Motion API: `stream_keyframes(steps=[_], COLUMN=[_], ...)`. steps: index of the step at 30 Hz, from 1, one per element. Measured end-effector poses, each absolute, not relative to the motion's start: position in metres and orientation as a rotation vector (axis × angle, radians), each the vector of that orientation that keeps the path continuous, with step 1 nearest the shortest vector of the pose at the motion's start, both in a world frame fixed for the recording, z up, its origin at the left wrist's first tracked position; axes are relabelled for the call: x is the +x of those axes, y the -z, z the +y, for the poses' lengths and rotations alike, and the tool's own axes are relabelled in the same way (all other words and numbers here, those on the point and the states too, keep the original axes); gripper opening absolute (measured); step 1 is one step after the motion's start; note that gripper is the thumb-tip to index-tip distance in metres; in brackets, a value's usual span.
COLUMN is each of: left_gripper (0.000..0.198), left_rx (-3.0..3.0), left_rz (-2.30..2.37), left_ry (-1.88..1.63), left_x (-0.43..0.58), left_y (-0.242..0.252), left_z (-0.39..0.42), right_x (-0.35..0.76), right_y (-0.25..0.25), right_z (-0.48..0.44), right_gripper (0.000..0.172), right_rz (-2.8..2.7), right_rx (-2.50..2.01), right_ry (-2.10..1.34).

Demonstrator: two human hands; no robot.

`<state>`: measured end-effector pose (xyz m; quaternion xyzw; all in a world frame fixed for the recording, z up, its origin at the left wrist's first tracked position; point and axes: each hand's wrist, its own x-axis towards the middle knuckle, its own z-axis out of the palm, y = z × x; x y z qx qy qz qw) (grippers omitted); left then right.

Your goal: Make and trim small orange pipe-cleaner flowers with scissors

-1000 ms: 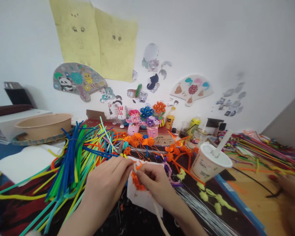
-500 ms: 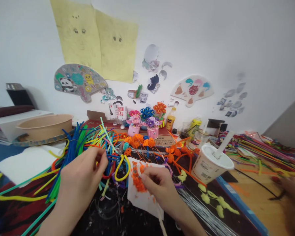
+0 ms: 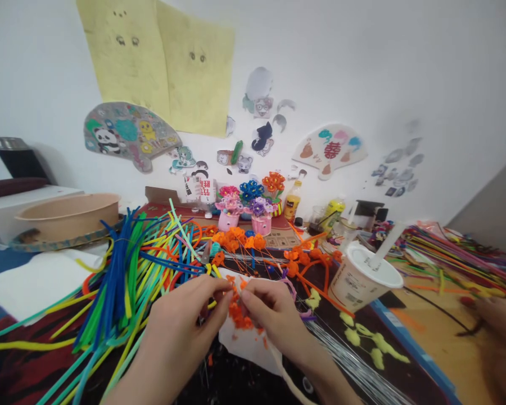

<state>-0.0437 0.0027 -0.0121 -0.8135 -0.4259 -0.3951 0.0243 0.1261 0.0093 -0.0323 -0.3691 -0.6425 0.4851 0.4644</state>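
Cream strip; left hand returned.

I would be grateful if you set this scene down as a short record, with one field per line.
Left hand: the left hand has its fingertips over the paper; whether it grips anything is unclear
Right hand: the right hand pinches a pale cord, which trails toward the person
Under the hands: white paper with orange scraps
Left side: bundle of blue stems
Right side: lidded cup with a straw
Far right: another person's hand
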Motion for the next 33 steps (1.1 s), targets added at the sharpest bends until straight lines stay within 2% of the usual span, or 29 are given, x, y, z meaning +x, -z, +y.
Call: stream_keyframes(steps=[5,19,25,30,33], left_gripper=[0.014,0.028,0.025,0.035,0.025], left_rx=[-2.563,-2.38,-2.268,-1.976,-2.008], left_rz=[-1.25,-1.165,-1.365,-1.611,-1.634], left_ry=[1.242,1.196,1.124,0.802,0.802], left_x=[-0.038,-0.031,-0.047,-0.068,-0.069], left_y=[0.014,0.008,0.012,0.018,0.016], left_z=[0.001,-0.002,0.002,0.011,0.013], right_x=[0.126,0.124,0.128,0.13,0.13], right_y=[0.033,0.031,0.031,0.035,0.038], right_z=[0.01,0.007,0.008,0.011,0.013], right_gripper=[0.045,0.047,0.046,0.045,0.044], right_rz=[-1.612,-1.569,-1.478,-1.436,-1.433], right_rx=[-0.907,-0.858,-0.857,-0.827,-0.821], right_ry=[-1.153,-1.29,-1.299,-1.345,-1.357])
